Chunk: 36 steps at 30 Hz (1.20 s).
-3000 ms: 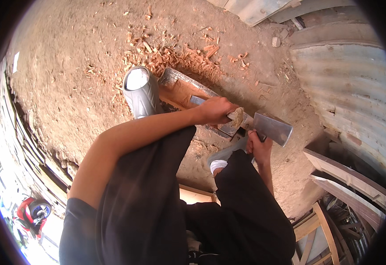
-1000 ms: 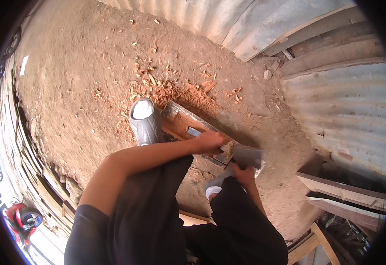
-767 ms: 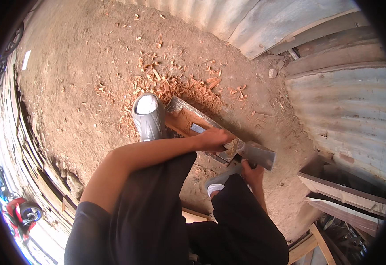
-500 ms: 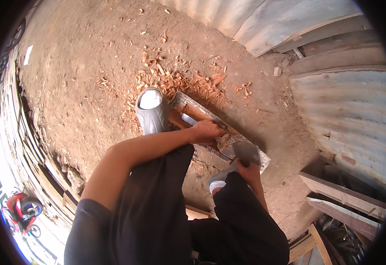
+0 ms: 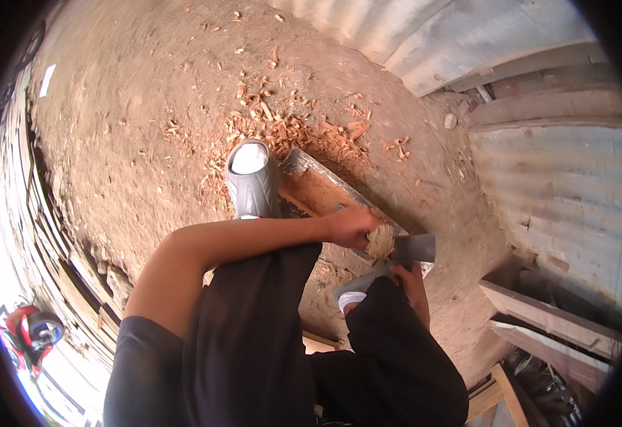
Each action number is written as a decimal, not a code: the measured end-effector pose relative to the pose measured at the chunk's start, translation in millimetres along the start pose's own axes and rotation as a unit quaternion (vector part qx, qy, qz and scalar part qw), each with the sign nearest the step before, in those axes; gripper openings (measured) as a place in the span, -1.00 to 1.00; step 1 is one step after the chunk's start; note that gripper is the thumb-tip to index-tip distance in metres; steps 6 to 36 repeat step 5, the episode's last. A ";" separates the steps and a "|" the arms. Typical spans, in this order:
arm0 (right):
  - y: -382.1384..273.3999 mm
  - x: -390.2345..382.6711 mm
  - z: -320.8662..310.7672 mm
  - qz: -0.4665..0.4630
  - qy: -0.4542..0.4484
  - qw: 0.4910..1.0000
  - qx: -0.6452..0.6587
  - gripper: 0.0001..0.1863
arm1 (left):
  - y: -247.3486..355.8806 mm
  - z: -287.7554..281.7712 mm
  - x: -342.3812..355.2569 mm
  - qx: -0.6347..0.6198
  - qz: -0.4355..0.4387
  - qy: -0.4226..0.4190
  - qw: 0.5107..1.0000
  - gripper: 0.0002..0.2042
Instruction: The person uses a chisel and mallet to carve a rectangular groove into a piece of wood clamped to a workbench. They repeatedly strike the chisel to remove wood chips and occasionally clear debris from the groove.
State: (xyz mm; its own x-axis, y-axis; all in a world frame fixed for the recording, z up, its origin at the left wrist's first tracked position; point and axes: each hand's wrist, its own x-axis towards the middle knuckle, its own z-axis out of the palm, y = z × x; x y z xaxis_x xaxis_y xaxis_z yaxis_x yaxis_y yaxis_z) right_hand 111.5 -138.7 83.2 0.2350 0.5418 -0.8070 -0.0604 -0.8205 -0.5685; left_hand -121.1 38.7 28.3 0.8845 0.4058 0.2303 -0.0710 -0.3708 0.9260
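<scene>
My left hand (image 5: 353, 226) is closed around a piece of wood whose pale, rough-cut end (image 5: 380, 243) faces up; the hand hides the rest. My right hand (image 5: 409, 276) grips a chopping tool with a broad dark grey blade (image 5: 415, 249), its handle mostly hidden in the fist. The blade lies right beside the pale end; whether they touch I cannot tell. Under both hands, on the ground, a long worn wooden trough-like block (image 5: 318, 186) with raised edges and a reddish inside slants between my feet.
Wood shavings (image 5: 289, 135) lie heaped on the dirt ground beyond the block. My grey shoes (image 5: 252, 188) flank it. Corrugated metal sheets (image 5: 560, 206) stand at the right, above wooden boards (image 5: 539, 306). Stacked planks (image 5: 61, 235) and a red motorcycle (image 5: 27, 331) are at the left.
My left hand has moved right and slightly down, and the wood's pale end now turns up. The blade has shifted right and swung level. A bluish-white object in the trough is out of sight.
</scene>
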 end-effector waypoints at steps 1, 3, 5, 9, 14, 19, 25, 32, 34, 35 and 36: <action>10.3 5.0 -3.3 0.019 0.002 1.000 -0.025 -0.55 | 3.2 -6.7 1.8 -0.020 -0.012 0.007 1.000 -0.68; 26.4 8.7 -20.0 0.036 0.010 0.997 -0.075 -0.53 | 15.9 -30.4 10.5 -0.063 -0.019 0.008 0.998 -0.73; 37.2 17.4 -27.5 0.024 -0.009 0.991 -0.131 -0.49 | 13.1 -48.0 -14.5 0.067 -0.124 0.066 0.988 -0.61; 37.2 17.4 -27.5 0.024 -0.009 0.991 -0.131 -0.49 | 13.1 -48.0 -14.5 0.067 -0.124 0.066 0.988 -0.61; 37.2 17.4 -27.5 0.024 -0.009 0.991 -0.131 -0.49 | 13.1 -48.0 -14.5 0.067 -0.124 0.066 0.988 -0.61; 37.2 17.4 -27.5 0.024 -0.009 0.991 -0.131 -0.49 | 13.1 -48.0 -14.5 0.067 -0.124 0.066 0.988 -0.61; 37.2 17.4 -27.5 0.024 -0.009 0.991 -0.131 -0.49 | 13.1 -48.0 -14.5 0.067 -0.124 0.066 0.988 -0.61; 37.2 17.4 -27.5 0.024 -0.009 0.991 -0.131 -0.49 | 13.1 -48.0 -14.5 0.067 -0.124 0.066 0.988 -0.61; 37.2 17.4 -27.5 0.024 -0.009 0.991 -0.131 -0.49 | 13.1 -48.0 -14.5 0.067 -0.124 0.066 0.988 -0.61; 37.2 17.4 -27.5 0.024 -0.009 0.991 -0.131 -0.49 | 13.1 -48.0 -14.5 0.067 -0.124 0.066 0.988 -0.61; 37.2 17.4 -27.5 0.024 -0.009 0.991 -0.131 -0.49 | 13.1 -48.0 -14.5 0.067 -0.124 0.066 0.988 -0.61</action>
